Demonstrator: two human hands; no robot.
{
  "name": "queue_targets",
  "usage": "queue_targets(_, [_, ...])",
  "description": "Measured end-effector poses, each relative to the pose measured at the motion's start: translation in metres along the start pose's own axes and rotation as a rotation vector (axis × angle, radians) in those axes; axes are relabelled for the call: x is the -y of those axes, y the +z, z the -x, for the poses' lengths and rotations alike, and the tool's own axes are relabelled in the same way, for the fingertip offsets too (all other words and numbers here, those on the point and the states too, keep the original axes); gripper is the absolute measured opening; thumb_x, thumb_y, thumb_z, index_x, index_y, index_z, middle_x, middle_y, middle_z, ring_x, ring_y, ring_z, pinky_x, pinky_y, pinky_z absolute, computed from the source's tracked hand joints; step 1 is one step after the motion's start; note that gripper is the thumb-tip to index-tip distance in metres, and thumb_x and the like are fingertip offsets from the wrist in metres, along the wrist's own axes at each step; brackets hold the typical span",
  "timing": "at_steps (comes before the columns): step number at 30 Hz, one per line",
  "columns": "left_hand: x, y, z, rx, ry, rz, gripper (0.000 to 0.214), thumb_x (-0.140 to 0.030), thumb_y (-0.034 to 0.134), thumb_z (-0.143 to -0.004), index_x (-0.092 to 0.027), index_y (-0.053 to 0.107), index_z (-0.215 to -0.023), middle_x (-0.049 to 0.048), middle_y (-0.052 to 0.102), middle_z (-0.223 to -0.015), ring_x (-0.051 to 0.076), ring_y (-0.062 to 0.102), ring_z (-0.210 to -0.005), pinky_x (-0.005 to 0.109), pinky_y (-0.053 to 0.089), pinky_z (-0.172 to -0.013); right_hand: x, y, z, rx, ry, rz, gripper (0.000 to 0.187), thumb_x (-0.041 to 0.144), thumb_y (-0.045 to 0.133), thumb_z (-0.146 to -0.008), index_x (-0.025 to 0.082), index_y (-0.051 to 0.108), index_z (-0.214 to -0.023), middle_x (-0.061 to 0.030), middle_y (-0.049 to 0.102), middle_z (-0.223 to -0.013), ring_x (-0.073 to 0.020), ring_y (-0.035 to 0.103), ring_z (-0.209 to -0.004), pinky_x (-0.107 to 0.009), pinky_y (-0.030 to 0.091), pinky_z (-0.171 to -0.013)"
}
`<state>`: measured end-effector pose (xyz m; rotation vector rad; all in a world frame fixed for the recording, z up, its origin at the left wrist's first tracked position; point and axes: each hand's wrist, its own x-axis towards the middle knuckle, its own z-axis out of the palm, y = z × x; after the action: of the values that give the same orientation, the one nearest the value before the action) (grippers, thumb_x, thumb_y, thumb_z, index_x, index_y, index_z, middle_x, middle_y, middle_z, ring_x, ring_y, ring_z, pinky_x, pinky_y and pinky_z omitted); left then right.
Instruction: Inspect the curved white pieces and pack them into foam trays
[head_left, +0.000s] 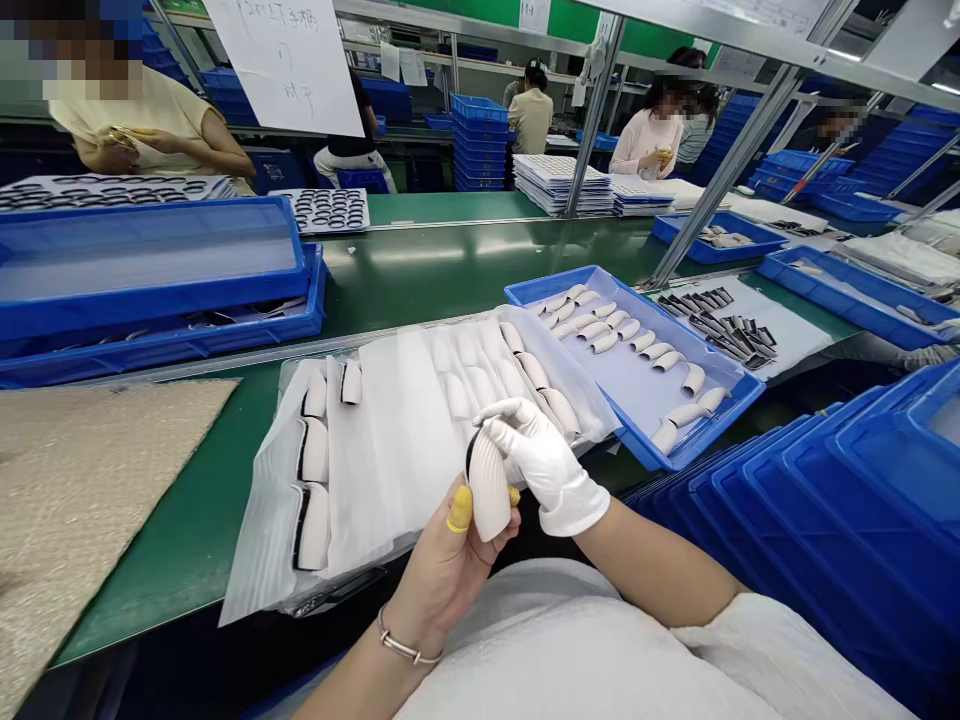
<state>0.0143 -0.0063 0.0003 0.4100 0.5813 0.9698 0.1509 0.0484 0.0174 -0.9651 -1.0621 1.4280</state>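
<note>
I see the left hand [450, 562] bare and turned palm upward, its thumb and fingers curled in a hold. Yellow covers [459, 510] cap the thumb and a finger; a bracelet [405, 645] rings the wrist behind them. Just beyond and to its right, the right hand [541, 465], gloved in white, reaches in with thumb and fingers bent together, its bare forearm [660, 565] slanting back rightward.

- Wrapping sheets [382, 430] are lying centrally on the worktop [210, 490].
- Pieces [667, 361] are resting in a tray [611, 380] to their right.
- Stacked bins [150, 285] are standing left, behind a mat [90, 490].
- Crates [817, 520] are standing far right.
</note>
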Motion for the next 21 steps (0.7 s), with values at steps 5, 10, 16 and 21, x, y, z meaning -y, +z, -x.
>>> queue_targets(5, [0.000,0.001,0.003,0.005,-0.037,0.045,0.039,-0.049,0.079,-0.078,-0.016,0.072,-0.096,0.0045,0.075,-0.091,0.014,0.071,-0.077,0.023,0.060,-0.075,-0.015,0.002,-0.011,-0.115,-0.002,-0.225,0.033,0.052,0.073,-0.081,0.020,0.066,-0.083,-0.0018,0.061,-0.076,-0.0124,0.052,-0.066,-0.025,0.044,-0.061])
queue_targets(10, [-0.005,0.005,0.007,0.025,-0.130,0.218,0.042,-0.050,0.081,-0.075,-0.013,0.075,-0.094,0.0039,0.076,-0.085,0.010,0.070,-0.071,0.017,0.059,-0.071,-0.007,0.001,-0.008,0.055,0.118,-0.337,0.038,0.053,0.080,-0.073,0.020,0.067,-0.088,-0.0010,0.062,-0.078,-0.0126,0.055,-0.067,-0.026,0.048,-0.064])
queue_targets(16, [-0.019,0.005,0.015,0.193,-0.097,0.205,0.049,-0.060,0.075,-0.077,-0.016,0.073,-0.098,0.0035,0.074,-0.082,0.009,0.068,-0.065,0.016,0.056,-0.065,0.010,0.011,-0.015,0.322,0.144,-0.172,0.041,0.057,0.080,-0.072,0.021,0.064,-0.083,0.0005,0.057,-0.067,-0.0128,0.051,-0.056,-0.027,0.045,-0.055])
queue_targets(21, [-0.067,-0.030,0.045,-0.081,0.367,-0.748,0.046,-0.061,0.053,-0.092,-0.022,0.068,-0.110,0.0083,0.074,-0.100,0.024,0.071,-0.091,0.037,0.057,-0.085,0.038,0.034,-0.055,0.327,0.103,0.034,0.038,0.054,0.079,-0.074,0.020,0.064,-0.084,0.0002,0.056,-0.068,-0.0114,0.050,-0.057,-0.025,0.041,-0.053])
